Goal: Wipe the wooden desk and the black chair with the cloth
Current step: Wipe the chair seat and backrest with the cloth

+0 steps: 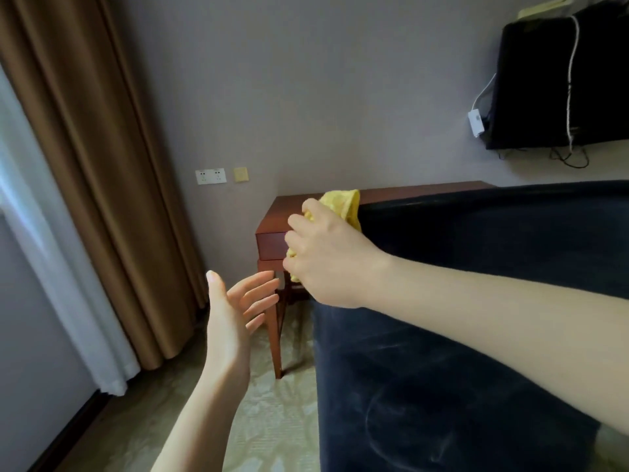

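Gripping of yellow cloth (344, 202) is done by right hand (328, 262), fingers (295, 222) curled round it. Cloth is held against upper left corner of black chair (476, 318), just in front of wooden bench (289, 207) standing at wall. Left hand (235, 310) is kept open in air below, fingers straight and spread, nothing touched. Brown curtain (85, 165) is seen at left.

Soft daylight enters from the left through the sheer curtain (75, 301), which glows pale and washed out. The room is otherwise dim and grey. The dark chair (459, 335) loses detail in shadow. The right hand (326, 257) and the cloth (343, 202) it grips look slightly blurred. Straight lines bow toward the outer edges.
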{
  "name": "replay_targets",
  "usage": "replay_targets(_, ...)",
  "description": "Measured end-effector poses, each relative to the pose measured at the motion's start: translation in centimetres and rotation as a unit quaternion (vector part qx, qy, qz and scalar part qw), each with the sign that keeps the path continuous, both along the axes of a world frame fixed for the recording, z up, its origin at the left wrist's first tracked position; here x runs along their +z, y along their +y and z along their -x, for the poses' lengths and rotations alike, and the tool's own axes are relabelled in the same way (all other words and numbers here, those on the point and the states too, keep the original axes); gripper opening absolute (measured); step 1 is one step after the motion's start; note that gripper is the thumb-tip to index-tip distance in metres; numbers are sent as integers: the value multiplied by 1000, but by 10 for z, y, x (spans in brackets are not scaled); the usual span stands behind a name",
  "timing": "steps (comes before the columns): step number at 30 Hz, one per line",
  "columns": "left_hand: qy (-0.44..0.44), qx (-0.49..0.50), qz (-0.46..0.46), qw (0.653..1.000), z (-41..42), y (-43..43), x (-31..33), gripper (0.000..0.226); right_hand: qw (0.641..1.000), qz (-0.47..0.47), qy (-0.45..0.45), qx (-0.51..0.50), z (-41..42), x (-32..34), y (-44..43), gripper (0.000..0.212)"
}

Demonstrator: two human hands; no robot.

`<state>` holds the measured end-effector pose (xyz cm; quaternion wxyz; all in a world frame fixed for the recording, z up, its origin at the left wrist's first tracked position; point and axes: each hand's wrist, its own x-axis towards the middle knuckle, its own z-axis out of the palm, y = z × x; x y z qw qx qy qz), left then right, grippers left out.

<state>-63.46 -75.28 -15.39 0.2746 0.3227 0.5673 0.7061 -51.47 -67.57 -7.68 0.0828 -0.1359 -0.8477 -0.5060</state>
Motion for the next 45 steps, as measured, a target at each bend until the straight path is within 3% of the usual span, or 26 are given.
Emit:
replay_targets(4,35,-14,6,999,4,-14,4,78,996,-65,-53,6,-1,-30,16,34)
replay_targets(10,90,-60,7,994,-6,-29,9,77,994,-87,-55,28,-19,-72,36,46)
replay_targets(14,186,-59,-6,981,-24,-29,7,57,994,-69,-29,80,-48,-91,49,56)
replay_targets(16,294,-53,8,954,-31,-27,-1,46,992,-59,-6,113,-67,-97,56,57)
replay_targets(19,502,-50,59,862,-35,-20,-16,54,991,-50,22,125,-101,-98,67,54)
replay_targets(21,570,-49,88,815,-37,-15,-25,63,989,-52,55,123,-127,-93,74,56)
replay_targets(23,592,-44,104,798,-38,-9,-34,71,986,-69,95,122,-151,-84,79,53)
replay_targets(25,576,-53,105,809,-38,-3,-40,78,981,-96,118,120,-165,-71,79,48)
replay_targets(28,492,-117,81,859,-43,4,-45,89,971,-125,145,143,-163,-49,73,44)
replay_targets(32,413,-157,46,896,-48,5,-47,95,932,-92,288,199,-135,-19,55,40)
replay_targets(35,399,-160,36,902,-46,4,-49,97,910,-54,355,209,-97,4,42,40)
replay_targets(38,394,-162,20,905,-45,2,-50,96,910,-4,360,205,-53,9,28,35)
replay_targets(45,390,-100,-20,915,-39,2,-53,78,915,-29,347,205,-18,-24,29,27)
